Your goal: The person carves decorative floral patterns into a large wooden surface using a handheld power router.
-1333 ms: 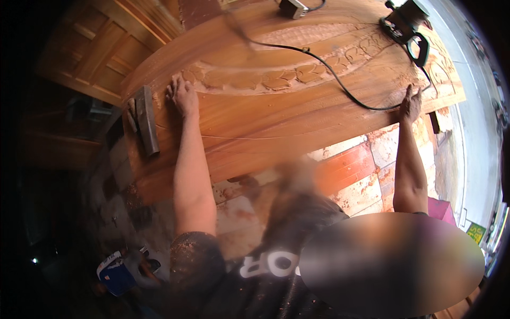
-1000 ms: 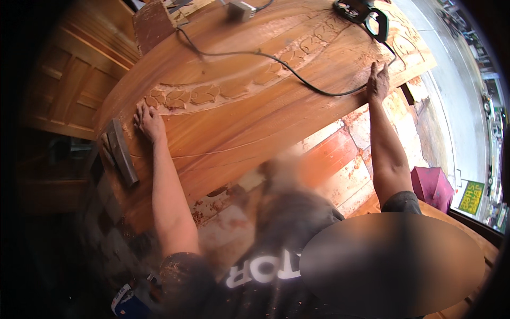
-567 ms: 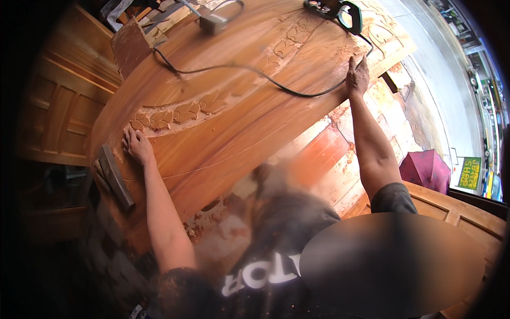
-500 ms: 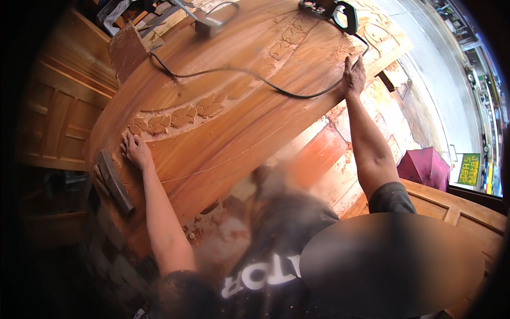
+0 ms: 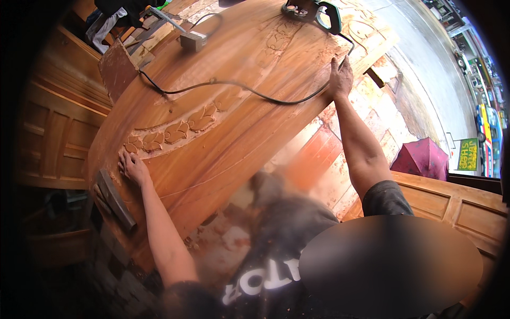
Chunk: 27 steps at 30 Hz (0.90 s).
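A large reddish-brown wooden panel (image 5: 212, 154) with a rounded left end lies in front of me, bearing a band of carved leaves (image 5: 175, 133). My left hand (image 5: 134, 169) rests by the near-left end of that band, its fingers apart and slightly bent on the wood. At the panel's right-hand near edge is my right hand (image 5: 340, 80), fingers stretched and thumb apart. A black cable (image 5: 239, 85) crosses the panel and passes beside or under this hand; which one is not clear. It leads to a dark power tool (image 5: 313, 13) with a loop handle at the far side.
A metal clamp (image 5: 193, 41) sits on the far-left edge. Left of my left hand is a grey bar (image 5: 115, 199) at the panel's rim. Panelled wooden doors (image 5: 58, 135) stand at left. Shavings litter the tiled floor (image 5: 313, 151); a maroon umbrella (image 5: 421, 158) is at right.
The whole view has shifted slightly, so the tool and the panel's far part sit further left and up. Both hands stay at nearly the same spots on the panel.
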{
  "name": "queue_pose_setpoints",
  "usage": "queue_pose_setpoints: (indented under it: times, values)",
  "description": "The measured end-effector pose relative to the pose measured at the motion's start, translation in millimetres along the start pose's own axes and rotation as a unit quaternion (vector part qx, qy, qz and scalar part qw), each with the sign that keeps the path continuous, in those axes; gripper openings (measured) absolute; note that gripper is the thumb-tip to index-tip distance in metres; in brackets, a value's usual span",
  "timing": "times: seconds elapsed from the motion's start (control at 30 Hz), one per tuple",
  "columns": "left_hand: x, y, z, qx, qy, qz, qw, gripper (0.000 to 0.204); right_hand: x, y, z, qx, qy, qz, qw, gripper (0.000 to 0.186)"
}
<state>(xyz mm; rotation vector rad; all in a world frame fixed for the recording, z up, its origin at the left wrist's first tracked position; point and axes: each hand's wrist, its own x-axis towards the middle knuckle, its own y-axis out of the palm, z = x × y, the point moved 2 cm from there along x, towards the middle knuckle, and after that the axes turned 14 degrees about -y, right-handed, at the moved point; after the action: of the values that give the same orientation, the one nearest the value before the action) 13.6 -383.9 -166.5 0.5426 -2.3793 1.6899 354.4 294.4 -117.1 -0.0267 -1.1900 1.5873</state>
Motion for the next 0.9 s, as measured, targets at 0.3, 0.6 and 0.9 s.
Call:
queue_pose_setpoints:
  times: [0.3,0.6,0.9]
  values:
    - [0,0,-2,0.001,0.004,0.006,1.000,0.051,2,6,-10,-0.016,-0.016,-0.025,0.999,0.077]
    - [9,4,9,0.034,0.012,0.004,0.999,0.050,1,6,-6,-0.020,-0.016,-0.024,0.999,0.076]
    - [4,-4,1,0.033,0.007,0.007,0.999,0.050,0,7,-6,-0.017,-0.020,-0.034,0.999,0.074]
